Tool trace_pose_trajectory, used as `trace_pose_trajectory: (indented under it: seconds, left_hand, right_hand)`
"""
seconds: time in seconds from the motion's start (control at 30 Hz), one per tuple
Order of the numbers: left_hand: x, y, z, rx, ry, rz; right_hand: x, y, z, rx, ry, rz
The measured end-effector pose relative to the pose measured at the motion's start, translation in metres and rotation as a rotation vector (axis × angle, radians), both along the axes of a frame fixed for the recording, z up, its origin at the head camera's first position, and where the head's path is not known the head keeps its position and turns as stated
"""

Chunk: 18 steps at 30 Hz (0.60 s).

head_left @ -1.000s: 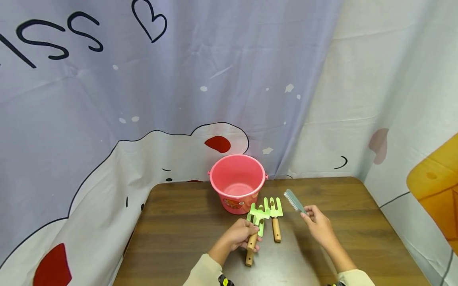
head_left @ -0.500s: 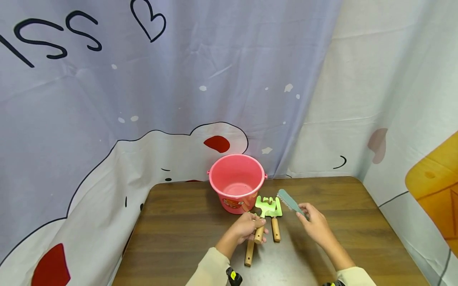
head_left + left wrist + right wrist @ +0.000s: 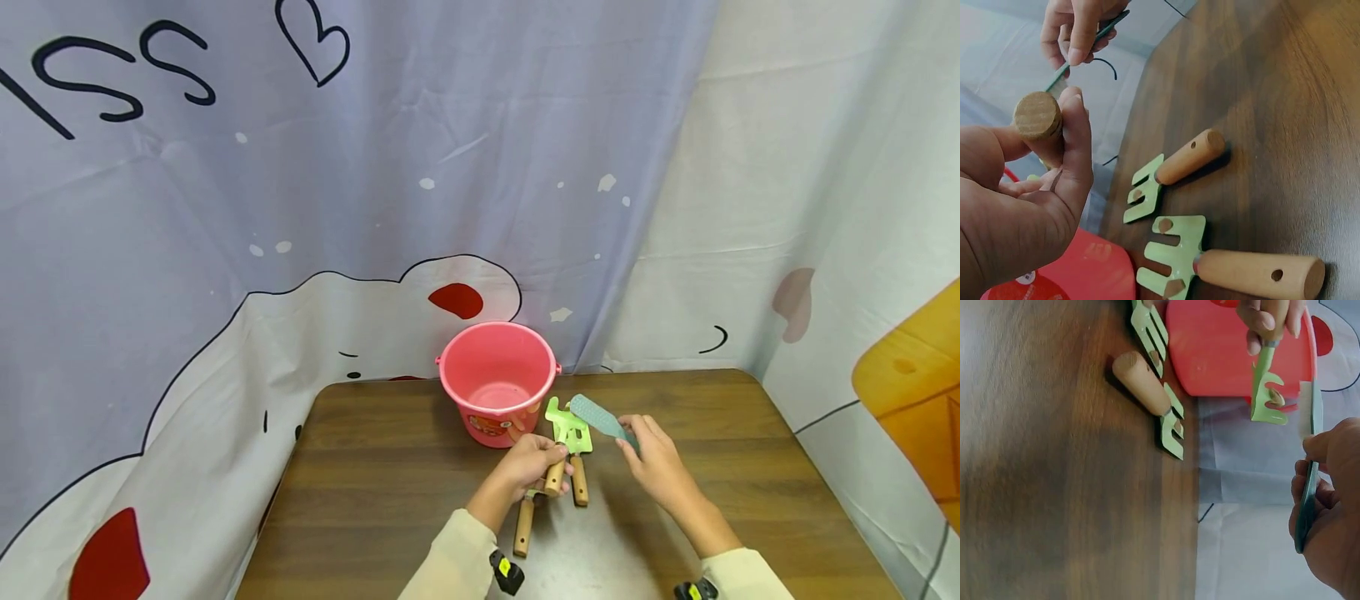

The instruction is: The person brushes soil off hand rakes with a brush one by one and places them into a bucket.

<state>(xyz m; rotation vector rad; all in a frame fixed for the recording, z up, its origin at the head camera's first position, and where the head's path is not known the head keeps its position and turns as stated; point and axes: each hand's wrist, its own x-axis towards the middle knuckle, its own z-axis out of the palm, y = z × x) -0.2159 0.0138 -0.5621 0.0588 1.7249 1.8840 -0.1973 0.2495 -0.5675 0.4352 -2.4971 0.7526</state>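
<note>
My left hand (image 3: 528,462) grips the wooden handle of a small green hand fork (image 3: 561,423), raised over the table with its tines pointing away. A brown patch (image 3: 1276,397) shows on its head in the right wrist view. In my right hand (image 3: 654,462) is a grey-green brush (image 3: 597,415), held by its handle, white bristles (image 3: 1305,409) facing the fork. The brush head overlaps the fork's tines in the head view. Two more green forks, one on the right (image 3: 1191,156) and one on the left (image 3: 1260,275), lie on the table with brown patches on their tines.
A pink bucket (image 3: 498,367) stands at the back of the wooden table (image 3: 375,500), just beyond the forks. Behind the table hangs a printed curtain (image 3: 375,167). The table's right edge runs beyond my right hand.
My left hand has lifted the fork and moved it right and away from me, uncovering the fork lying below. My right hand has brought the brush left, over the held fork's head.
</note>
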Motion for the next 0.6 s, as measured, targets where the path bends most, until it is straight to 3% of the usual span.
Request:
trace_pose_trajectory:
  seconds: [0.13, 0.4, 0.6]
  left_hand:
    - [-0.001, 0.005, 0.0, 0.01, 0.001, 0.029]
    - [-0.001, 0.013, -0.001, 0.063, -0.009, 0.059]
    - [-0.001, 0.017, -0.002, 0.081, -0.008, 0.073]
  right_hand:
    - [-0.003, 0.002, -0.003, 0.07, 0.094, 0.023]
    - [-0.007, 0.004, -0.007, 0.166, 0.13, 0.082]
    - [-0.01, 0.001, -0.009, 0.209, 0.155, 0.072]
